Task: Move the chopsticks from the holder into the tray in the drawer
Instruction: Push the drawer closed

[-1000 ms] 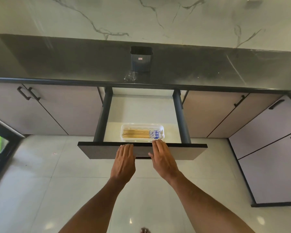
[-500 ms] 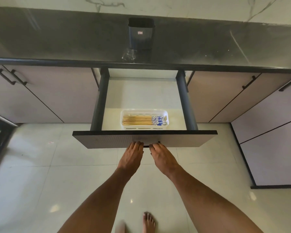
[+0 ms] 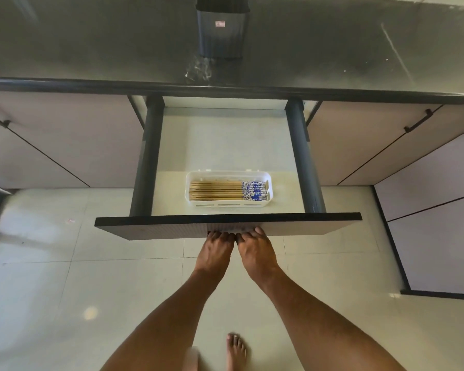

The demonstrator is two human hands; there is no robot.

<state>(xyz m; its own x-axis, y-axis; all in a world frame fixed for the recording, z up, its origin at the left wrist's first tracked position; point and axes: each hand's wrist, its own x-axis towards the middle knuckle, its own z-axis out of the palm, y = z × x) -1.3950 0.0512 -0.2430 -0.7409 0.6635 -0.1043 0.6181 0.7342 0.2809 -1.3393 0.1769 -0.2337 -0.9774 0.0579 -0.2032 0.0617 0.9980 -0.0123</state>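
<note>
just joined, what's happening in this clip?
A person has both hands on the front panel of an open drawer: left hand and right hand, fingertips curled under its lower edge. The chopsticks lie in the white tray inside. The dark holder stands on the counter; its inside isn't visible.

White tray [image 3: 228,204] — chopsticks [image 3: 227,190] tan, blue-patterned ends, apparently.
</note>
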